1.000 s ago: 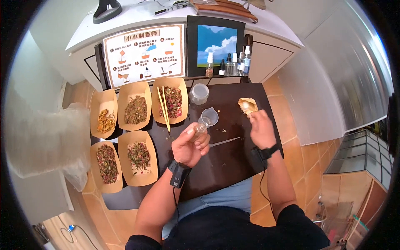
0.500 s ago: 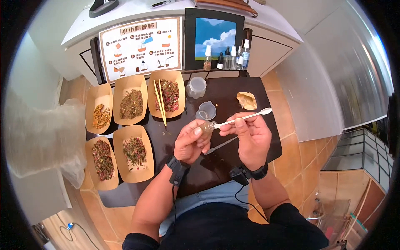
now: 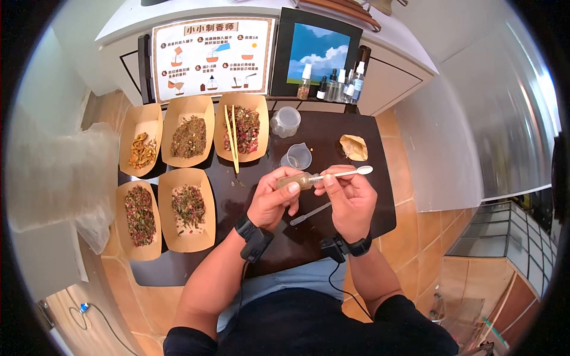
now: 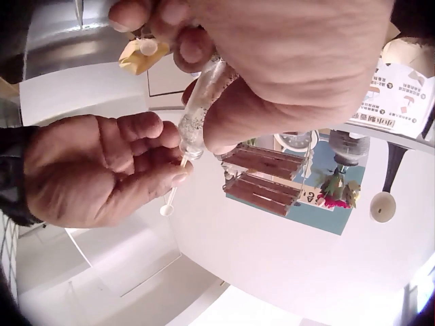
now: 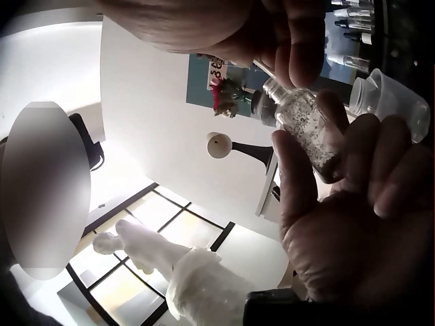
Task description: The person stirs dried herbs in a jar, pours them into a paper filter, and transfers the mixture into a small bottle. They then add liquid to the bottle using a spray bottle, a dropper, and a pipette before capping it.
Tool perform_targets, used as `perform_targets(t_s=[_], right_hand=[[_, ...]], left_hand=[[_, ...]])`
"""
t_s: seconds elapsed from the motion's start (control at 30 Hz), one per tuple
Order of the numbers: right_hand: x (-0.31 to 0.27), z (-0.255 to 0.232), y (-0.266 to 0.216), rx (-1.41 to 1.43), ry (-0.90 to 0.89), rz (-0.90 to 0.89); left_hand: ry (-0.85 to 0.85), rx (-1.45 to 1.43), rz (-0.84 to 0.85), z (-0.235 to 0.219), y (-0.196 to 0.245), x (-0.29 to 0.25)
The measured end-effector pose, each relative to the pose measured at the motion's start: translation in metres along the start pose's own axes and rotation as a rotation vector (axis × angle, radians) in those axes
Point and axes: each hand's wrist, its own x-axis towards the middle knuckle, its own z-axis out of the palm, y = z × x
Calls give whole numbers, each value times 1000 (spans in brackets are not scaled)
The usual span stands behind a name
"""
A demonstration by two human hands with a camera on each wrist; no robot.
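Note:
My left hand (image 3: 270,196) grips a small clear glass bottle (image 3: 306,180), tipped nearly on its side with its mouth toward the right. Dark specks coat the inside of the glass in the right wrist view. Between thumb and fingers, my right hand (image 3: 353,204) pinches a slim white spoon (image 3: 364,170). Its bowl points outward to the right, while the handle end meets the bottle's mouth. In the left wrist view the spoon's bowl (image 4: 166,210) hangs past the right fingertips. Below both hands, a plastic pipette (image 3: 310,213) lies on the dark table (image 3: 297,261).
Paper trays of dried petals and herbs (image 3: 187,233) fill the table's left side, with yellow tweezers (image 3: 231,139) across one. A lidded jar (image 3: 285,121), a clear measuring cup (image 3: 297,156) and a crumpled tan paper packet (image 3: 354,147) stand beyond the hands. Small bottles (image 3: 339,88) line the back.
My right hand has moved left from the paper packet to the bottle, bringing the white spoon to its mouth. The bottle now lies closer to level, still in my left hand.

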Motion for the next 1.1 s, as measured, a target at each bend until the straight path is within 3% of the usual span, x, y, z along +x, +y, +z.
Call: perform_targets(t_s=[0.23,0.3,0.37,0.57,0.7,0.83,0.93,1.1], right_hand=[[21,-7,10,-109,-87,6],[29,-12,14,79,-94,65],[36,-12,15,80,-104,103],[53,-7,23,156,-218,-62],[54,-8,37,211,-235,-7],[55,-7,45,317,-218,36],[53,-10,50,213,-153,-68],[44,-20,57,218,-129,-65]], left_hand=[[97,-83,51,-3,5,2],[109,-50,99,-6,6,2],[146,-35,139,-3,11,2],[178,-13,249,-4,20,1],[220,45,283,-5,23,3],[212,34,237,-6,20,3],[187,80,179,-4,22,0],[195,65,108,4,18,-1]])
